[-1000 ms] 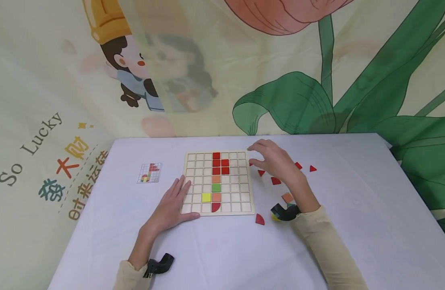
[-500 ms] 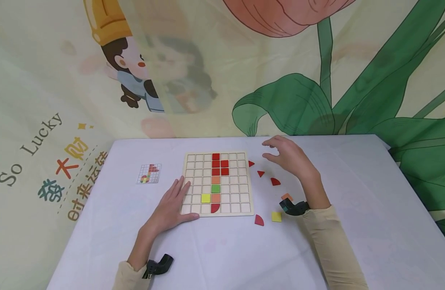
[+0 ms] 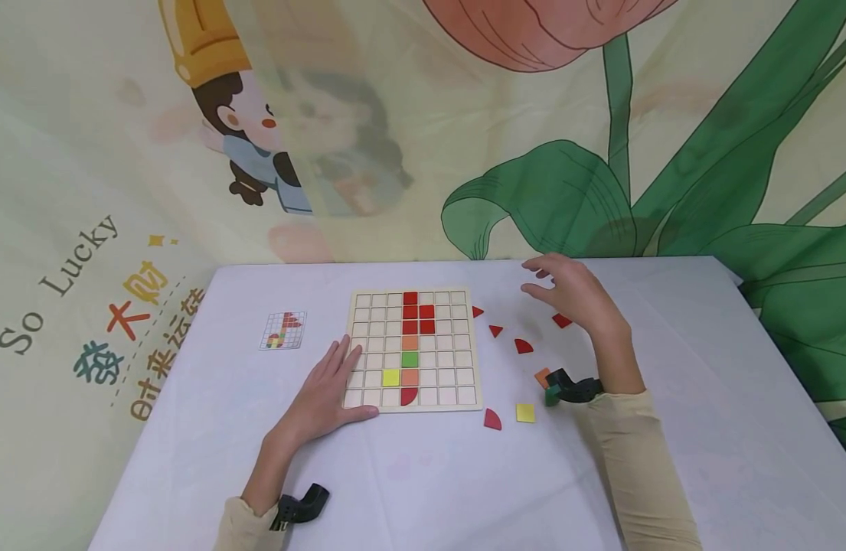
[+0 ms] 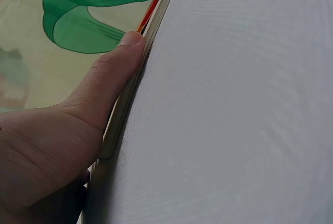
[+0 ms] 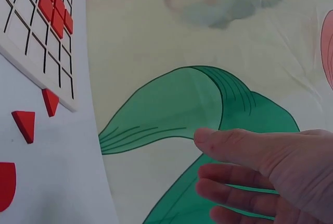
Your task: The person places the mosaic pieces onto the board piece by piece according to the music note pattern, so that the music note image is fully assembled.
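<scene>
While left touches board, right seems half-curled.

white-covered table, pale printed backdrop, large green leaves, coral flower

Wears a left sleeve of plain beige cloth, and a right sleeve of the same colour, long and softly wrinkled. Carries also a black left camera, bent in shape, and a right camera, equally black and bent.
</scene>
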Tool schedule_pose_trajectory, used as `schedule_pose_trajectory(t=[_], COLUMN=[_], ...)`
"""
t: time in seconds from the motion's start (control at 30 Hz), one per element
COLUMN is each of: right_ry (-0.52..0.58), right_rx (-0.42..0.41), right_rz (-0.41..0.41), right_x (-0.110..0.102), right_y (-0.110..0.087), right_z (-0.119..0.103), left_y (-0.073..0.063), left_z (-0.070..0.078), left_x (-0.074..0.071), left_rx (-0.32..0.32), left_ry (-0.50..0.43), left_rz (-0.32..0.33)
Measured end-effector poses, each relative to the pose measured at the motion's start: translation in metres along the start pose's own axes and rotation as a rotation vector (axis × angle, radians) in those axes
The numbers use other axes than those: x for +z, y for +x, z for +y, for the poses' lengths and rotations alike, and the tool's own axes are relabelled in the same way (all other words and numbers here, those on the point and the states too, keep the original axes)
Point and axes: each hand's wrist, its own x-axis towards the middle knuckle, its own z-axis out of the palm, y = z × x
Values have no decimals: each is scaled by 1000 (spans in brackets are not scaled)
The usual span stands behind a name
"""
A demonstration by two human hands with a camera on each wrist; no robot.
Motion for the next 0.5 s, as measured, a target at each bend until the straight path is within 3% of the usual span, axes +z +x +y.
schedule_pose_trajectory(t=[0.3, 0.5], right_ry=[-18, -28], right_rx=[4, 23], right_rz=[-6, -93], right_x=[0, 8], right_y=[1, 9], right_z=[10, 19], left_y=[0, -1], left_z=[-1, -1], left_x=[1, 1], left_rx=[7, 8], left_ry=[9, 6], left_rz=[2, 1])
